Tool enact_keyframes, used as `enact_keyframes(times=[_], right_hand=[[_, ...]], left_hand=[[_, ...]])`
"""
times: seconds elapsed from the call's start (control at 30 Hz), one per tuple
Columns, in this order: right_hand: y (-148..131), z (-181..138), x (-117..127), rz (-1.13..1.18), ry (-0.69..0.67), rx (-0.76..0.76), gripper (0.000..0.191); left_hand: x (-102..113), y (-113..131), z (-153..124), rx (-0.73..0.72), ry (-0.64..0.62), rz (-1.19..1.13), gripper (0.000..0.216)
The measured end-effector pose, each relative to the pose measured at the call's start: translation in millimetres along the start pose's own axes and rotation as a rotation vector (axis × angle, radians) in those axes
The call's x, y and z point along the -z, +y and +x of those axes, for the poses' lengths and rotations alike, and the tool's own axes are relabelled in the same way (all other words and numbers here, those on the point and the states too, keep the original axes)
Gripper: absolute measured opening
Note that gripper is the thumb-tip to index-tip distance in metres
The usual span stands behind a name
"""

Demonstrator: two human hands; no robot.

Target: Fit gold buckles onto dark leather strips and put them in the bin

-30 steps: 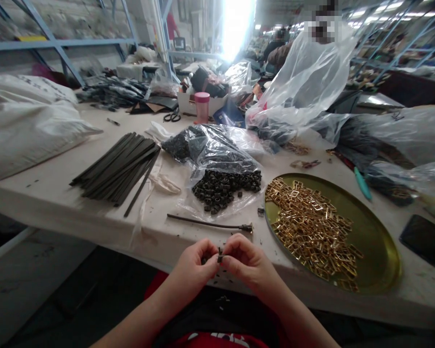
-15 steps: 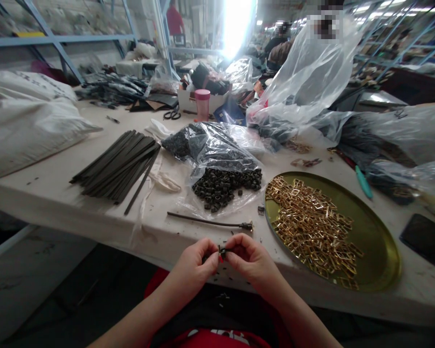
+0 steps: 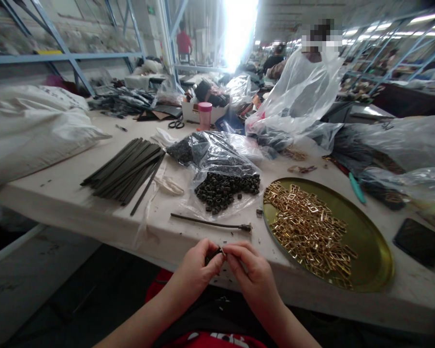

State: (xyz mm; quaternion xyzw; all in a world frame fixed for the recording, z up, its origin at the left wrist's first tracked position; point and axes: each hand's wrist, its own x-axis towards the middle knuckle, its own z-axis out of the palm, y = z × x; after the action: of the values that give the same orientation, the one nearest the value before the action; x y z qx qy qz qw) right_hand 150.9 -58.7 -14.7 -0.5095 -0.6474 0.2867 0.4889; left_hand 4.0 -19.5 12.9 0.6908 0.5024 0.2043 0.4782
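Observation:
My left hand (image 3: 199, 263) is closed round a short visible piece of dark strap (image 3: 211, 254) just beyond the table's front edge. My right hand (image 3: 252, 266) pinches at a small gold-coloured piece (image 3: 223, 250) by the left fingertips; the fingers hide most of it. Just beyond the hands lies a thin dark strap with a gold buckle (image 3: 251, 227) at its right end. Small dark loops (image 3: 224, 191) spill from a clear plastic bag (image 3: 221, 150). To the right, a round gold tray (image 3: 375, 256) carries many rectangular gold buckles (image 3: 308, 227).
A stack of dark strips (image 3: 123, 169) lies left of the bag. A white cloth sack (image 3: 32, 135) fills the far left. A phone (image 3: 418, 241) and a turquoise-handled tool (image 3: 357, 187) lie right. Scissors (image 3: 176, 124) and a pink-lidded jar (image 3: 204, 116) stand behind; another person (image 3: 184, 43) is far off.
My right fingers have shifted their pinch and now stretch out straighter against the left fingertips. A red bit seen between the hands before no longer shows. The camera view has tilted up slightly.

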Motion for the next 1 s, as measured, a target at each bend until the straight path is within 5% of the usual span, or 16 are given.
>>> enact_keyframes(times=[0.17,0.43,0.77,1.0], right_hand=[[5,-5,0,0.002,0.029,-0.015,0.017],[8,-1,3,0.136,0.085,-0.257,0.017],[22,-1,-11,0.187,0.039,-0.296,0.024],[24,12,-13,0.51,0.045,-0.479,0.022]], left_hand=[[-4,6,-8,-0.013,-0.006,0.014,0.017],[-4,-1,-9,-0.01,-0.061,-0.196,0.009],[-14,-10,-2,-0.011,-0.001,-0.129,0.029],[-9,-12,9,-0.144,-0.159,0.008,0.048]])
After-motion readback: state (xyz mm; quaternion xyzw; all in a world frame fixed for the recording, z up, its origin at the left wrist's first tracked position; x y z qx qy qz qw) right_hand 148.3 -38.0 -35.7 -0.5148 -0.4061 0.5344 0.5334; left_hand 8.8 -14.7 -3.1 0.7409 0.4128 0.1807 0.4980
